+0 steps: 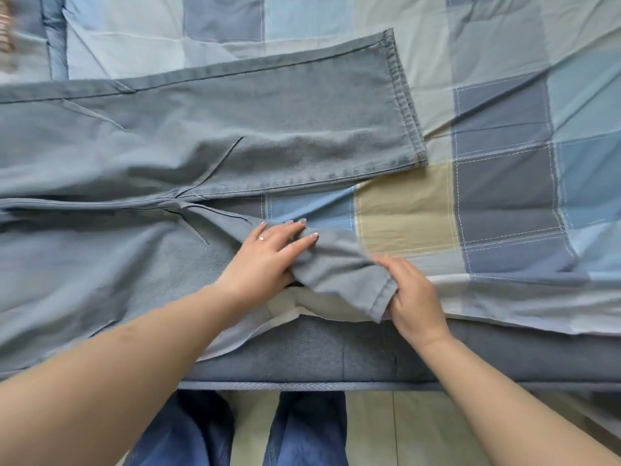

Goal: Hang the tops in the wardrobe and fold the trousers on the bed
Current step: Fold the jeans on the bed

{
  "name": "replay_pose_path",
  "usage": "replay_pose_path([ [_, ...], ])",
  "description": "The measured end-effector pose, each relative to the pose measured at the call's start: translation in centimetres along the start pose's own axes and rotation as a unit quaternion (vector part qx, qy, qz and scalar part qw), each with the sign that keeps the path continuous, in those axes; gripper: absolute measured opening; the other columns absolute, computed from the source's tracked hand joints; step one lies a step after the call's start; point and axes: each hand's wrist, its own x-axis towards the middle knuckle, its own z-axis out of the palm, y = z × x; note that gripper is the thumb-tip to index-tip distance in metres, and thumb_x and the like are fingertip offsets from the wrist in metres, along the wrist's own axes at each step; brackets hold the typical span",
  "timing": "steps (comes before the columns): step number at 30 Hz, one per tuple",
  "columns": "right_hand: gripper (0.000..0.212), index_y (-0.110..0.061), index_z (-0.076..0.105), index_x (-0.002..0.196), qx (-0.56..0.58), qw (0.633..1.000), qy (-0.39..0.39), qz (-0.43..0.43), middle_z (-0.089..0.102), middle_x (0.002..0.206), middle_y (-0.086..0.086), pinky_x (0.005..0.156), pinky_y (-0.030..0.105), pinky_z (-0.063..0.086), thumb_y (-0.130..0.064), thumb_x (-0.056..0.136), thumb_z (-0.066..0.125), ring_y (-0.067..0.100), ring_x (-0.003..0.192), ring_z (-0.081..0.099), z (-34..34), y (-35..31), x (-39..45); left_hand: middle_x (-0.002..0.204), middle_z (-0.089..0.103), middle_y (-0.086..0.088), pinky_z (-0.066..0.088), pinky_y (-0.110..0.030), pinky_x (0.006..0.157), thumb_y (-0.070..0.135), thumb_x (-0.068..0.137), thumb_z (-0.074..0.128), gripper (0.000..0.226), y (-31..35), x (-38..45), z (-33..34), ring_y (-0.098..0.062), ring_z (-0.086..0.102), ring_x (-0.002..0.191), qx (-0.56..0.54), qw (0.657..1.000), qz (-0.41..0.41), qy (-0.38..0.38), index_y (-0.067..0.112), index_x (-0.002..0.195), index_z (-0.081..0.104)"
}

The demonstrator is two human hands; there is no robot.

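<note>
Light blue denim trousers [188, 129] lie spread across the bed, waist off to the left and legs pointing right. The far leg lies flat with its hem at the right. The near leg is bunched up by the bed's front edge. My left hand [268, 253] rests on that bunched leg with its fingers nearly straight. My right hand [415, 297] grips the near leg's hem end, fingers curled round the cloth.
The bed carries a checked sheet [504, 183] in blue, grey and tan squares. Its front edge [336, 361] runs across the lower view, with my legs and a pale floor [373, 428] below. A blurred object [6, 31] shows at the top left corner.
</note>
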Motion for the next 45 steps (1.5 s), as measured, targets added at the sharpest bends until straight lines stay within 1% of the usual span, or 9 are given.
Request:
replay_pose_path([
  [3, 0.024, -0.023, 0.064, 0.089, 0.189, 0.959, 0.077, 0.199, 0.067, 0.085, -0.012, 0.07, 0.012, 0.046, -0.004, 0.092, 0.049, -0.002, 0.077, 0.059, -0.4, -1.0, 0.6, 0.112, 0.069, -0.008, 0.043, -0.045, 0.098, 0.011, 0.085, 0.06, 0.028, -0.2, 2.1, -1.9, -0.027, 0.067, 0.101, -0.053, 0.996, -0.013, 0.075, 0.01, 0.112, 0.068],
  [6, 0.019, -0.019, 0.067, 0.091, 0.305, 0.863, 0.043, 0.4, 0.072, 0.096, 0.005, 0.085, 0.037, 0.054, -0.024, 0.095, 0.049, 0.02, 0.09, 0.067, -1.4, 0.5, 2.1, 0.093, 0.073, -0.006, 0.048, -0.036, 0.083, 0.019, 0.092, 0.056, 0.019, 0.2, 5.2, -3.8, -0.029, 0.067, 0.084, -0.064, 0.987, -0.023, 0.148, 0.01, 0.097, 0.071],
  [12, 0.024, -0.015, 0.051, 0.123, 0.457, 0.742, 0.086, 0.482, 0.069, 0.105, 0.005, 0.066, 0.029, 0.054, -0.02, 0.1, 0.044, 0.015, 0.089, 0.067, -2.4, 2.8, 2.7, 0.113, 0.064, -0.008, 0.043, -0.04, 0.092, 0.012, 0.09, 0.058, 0.022, -0.3, 5.9, -2.5, -0.03, 0.056, 0.108, -0.095, 0.977, -0.124, 0.142, 0.012, 0.111, 0.067],
  [20, 0.041, -0.029, 0.045, 0.096, 0.093, 0.965, 0.03, 0.243, 0.057, 0.098, -0.009, 0.068, 0.017, 0.042, -0.066, 0.079, 0.049, 0.01, 0.087, 0.054, -0.2, -0.2, -5.4, 0.089, 0.059, -0.004, 0.044, -0.038, 0.072, 0.015, 0.084, 0.07, 0.007, 1.6, -6.9, 3.2, -0.031, 0.058, 0.085, -0.093, 0.979, -0.162, 0.078, 0.012, 0.091, 0.068],
  [26, 0.06, -0.016, 0.052, 0.111, -0.356, 0.916, -0.174, 0.064, 0.056, 0.106, 0.002, 0.095, 0.036, 0.033, -0.062, 0.074, 0.064, 0.024, 0.105, 0.05, 2.4, 0.2, -8.0, 0.118, 0.061, -0.005, 0.047, -0.039, 0.088, 0.021, 0.075, 0.078, 0.053, 2.5, -12.9, 6.4, -0.028, 0.058, 0.107, -0.056, 0.99, -0.117, -0.06, 0.016, 0.125, 0.061],
  [32, 0.04, -0.012, 0.061, 0.1, -0.081, 0.971, -0.101, 0.201, 0.066, 0.094, 0.004, 0.071, 0.034, 0.043, -0.049, 0.084, 0.063, 0.027, 0.09, 0.059, 3.1, -1.2, -6.0, 0.108, 0.062, 0.001, 0.039, -0.032, 0.085, 0.026, 0.093, 0.053, 0.03, 3.1, -10.8, 7.7, -0.023, 0.059, 0.102, -0.068, 0.985, -0.14, -0.075, 0.028, 0.122, 0.062],
  [37, 0.005, -0.02, 0.056, 0.092, 0.086, 0.955, 0.037, 0.281, 0.061, 0.082, -0.007, 0.062, 0.025, 0.042, -0.018, 0.093, 0.052, 0.022, 0.083, 0.059, 2.5, -0.9, -6.8, 0.096, 0.055, 0.006, 0.04, -0.026, 0.073, 0.024, 0.093, 0.054, 0.022, 3.1, -13.4, 8.4, -0.018, 0.058, 0.095, -0.127, 0.978, -0.116, -0.118, 0.026, 0.111, 0.066],
  [41, 0.027, -0.025, 0.06, 0.082, 0.199, 0.933, 0.101, 0.283, 0.063, 0.082, -0.007, 0.065, 0.015, 0.044, -0.004, 0.087, 0.044, 0.011, 0.073, 0.054, 1.3, -1.4, -5.8, 0.089, 0.054, 0.011, 0.044, -0.026, 0.075, 0.027, 0.088, 0.064, 0.021, 3.5, -12.8, 8.3, -0.011, 0.057, 0.084, -0.176, 0.974, -0.14, -0.032, 0.024, 0.109, 0.066],
  [45, 0.028, -0.024, 0.069, 0.088, 0.286, 0.88, 0.175, 0.336, 0.063, 0.088, -0.001, 0.074, 0.034, 0.042, -0.006, 0.082, 0.048, 0.017, 0.082, 0.051, -1.5, 0.3, -3.6, 0.083, 0.063, 0.01, 0.042, -0.022, 0.073, 0.026, 0.089, 0.063, 0.011, 4.7, -11.4, 8.5, -0.01, 0.058, 0.08, -0.267, 0.918, -0.284, 0.068, 0.019, 0.094, 0.069],
])
